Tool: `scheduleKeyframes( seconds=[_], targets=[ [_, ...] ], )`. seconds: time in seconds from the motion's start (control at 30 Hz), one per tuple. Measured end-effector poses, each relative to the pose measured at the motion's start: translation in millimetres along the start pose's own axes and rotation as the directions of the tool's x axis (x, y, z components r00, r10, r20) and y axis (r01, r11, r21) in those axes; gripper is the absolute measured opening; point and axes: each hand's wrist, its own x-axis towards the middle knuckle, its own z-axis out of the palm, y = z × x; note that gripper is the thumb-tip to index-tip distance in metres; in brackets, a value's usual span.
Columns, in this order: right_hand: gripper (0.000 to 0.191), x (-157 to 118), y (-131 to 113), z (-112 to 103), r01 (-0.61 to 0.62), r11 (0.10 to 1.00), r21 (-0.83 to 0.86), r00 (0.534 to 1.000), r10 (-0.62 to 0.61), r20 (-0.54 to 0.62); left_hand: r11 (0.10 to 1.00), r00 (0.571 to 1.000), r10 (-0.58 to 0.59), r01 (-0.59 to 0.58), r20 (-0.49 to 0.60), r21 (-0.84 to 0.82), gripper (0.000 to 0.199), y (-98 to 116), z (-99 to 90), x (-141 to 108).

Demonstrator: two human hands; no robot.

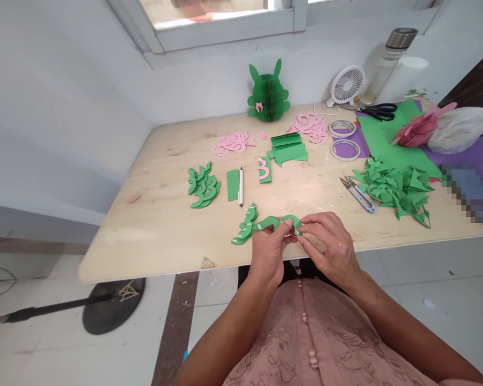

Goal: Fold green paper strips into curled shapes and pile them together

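Note:
A wavy green paper cutout (pixel 269 221) is held near the table's front edge. My left hand (pixel 270 247) pinches it between thumb and fingers. At its right end, the fingertips of my right hand (pixel 329 240) close on the paper by a small white strip. Just left of my hands lies a small stack of similar green cutouts (pixel 245 226) with white strips on them. Farther left is a pile of plain green cutouts (pixel 204 187). A white pen (pixel 241 186) lies beside a green paper rectangle (pixel 233 185), beyond my left hand.
Blue-handled thread snips (pixel 358 194) and green paper scraps (pixel 398 185) lie to the right. Two tape rolls (pixel 345 149), pink cutouts (pixel 233 143) and folded green paper (pixel 287 147) lie farther back. A green honeycomb paper figure (pixel 269 96) and a white fan (pixel 347 84) stand by the wall.

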Motion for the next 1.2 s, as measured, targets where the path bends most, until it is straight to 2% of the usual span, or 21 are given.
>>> scheduleKeyframes(
  seconds=[0.23, 0.4, 0.53, 0.63, 0.87, 1.0, 1.2],
  targets=[
    [0.011, 3.0, 0.6, -2.6, -0.152, 0.976, 0.156, 0.988, 0.152, 0.014, 0.999, 0.999, -0.008, 0.007, 0.038, 0.037, 0.022, 0.1, -0.4, 1.8],
    [0.011, 5.5, 0.7, -3.1, -0.346, 0.891, 0.294, 0.938, 0.330, 0.105, 0.999, 0.996, -0.029, 0.026, 0.089, 0.038, 0.022, 1.6, -1.8, 2.0],
    [0.013, 5.7, 2.5, -0.8, -0.423, 0.833, 0.357, 0.905, 0.404, 0.129, 0.998, 0.990, -0.037, 0.029, 0.134, 0.062, 0.022, 1.9, -5.1, 0.6],
    [0.013, 5.1, 2.5, 3.1, -0.461, 0.794, 0.396, 0.884, 0.452, 0.121, 0.992, 0.985, -0.020, -0.002, 0.173, 0.127, 0.023, -0.7, -7.9, 0.6],
    [0.013, 3.5, 1.5, 11.1, -0.538, 0.719, 0.440, 0.832, 0.538, 0.138, 0.963, 0.988, 0.105, -0.130, 0.115, 0.237, 0.020, -7.2, -10.9, 4.3],
    [0.014, 4.5, 1.6, 11.6, -0.527, 0.755, 0.391, 0.844, 0.521, 0.131, 0.948, 0.983, 0.151, -0.175, 0.109, 0.265, 0.016, -9.1, -11.8, 5.7],
    [0.013, 6.2, -0.8, 11.2, -0.435, 0.863, 0.256, 0.898, 0.436, 0.054, 0.905, 0.969, 0.224, -0.248, 0.107, 0.346, 0.011, -13.5, -14.5, 8.4]
  ],
)
